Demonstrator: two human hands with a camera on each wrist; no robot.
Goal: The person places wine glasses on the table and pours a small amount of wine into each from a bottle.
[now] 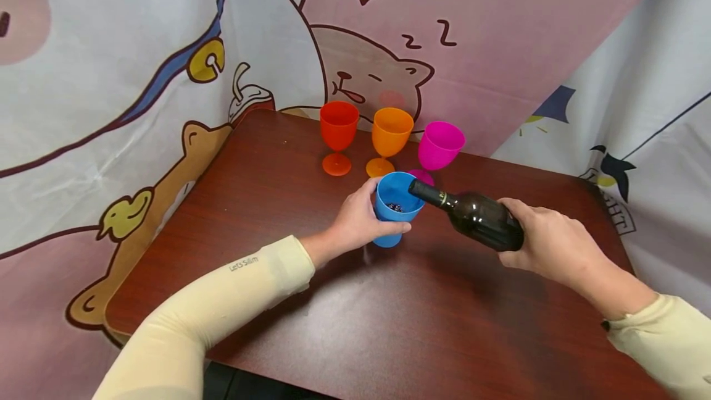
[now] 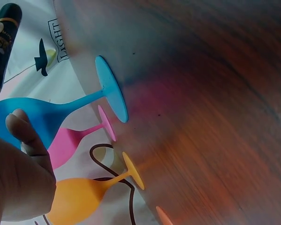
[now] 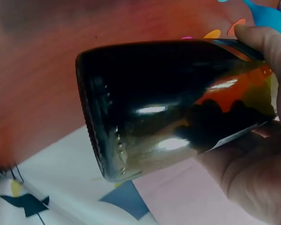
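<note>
My left hand (image 1: 361, 218) grips the bowl of a blue plastic goblet (image 1: 387, 210) above the middle of the table. Something dark and speckled shows at the bottom of the bowl; its kind is unclear. In the left wrist view the goblet's stem and round foot (image 2: 111, 89) show beyond the fingers. I hold a dark glass wine bottle (image 1: 482, 220) nearly on its side in my right hand (image 1: 555, 239), gripping near its base half. The bottle's mouth lies over the goblet's right rim. Dark contents fill much of the bottle (image 3: 150, 93) in the right wrist view.
Behind the blue goblet, a red goblet (image 1: 339, 123), an orange goblet (image 1: 392, 131) and a magenta goblet (image 1: 440, 145) stand in a row on the brown wooden table (image 1: 266, 202). A printed cartoon curtain (image 1: 500, 29) hangs close around the table's back and sides.
</note>
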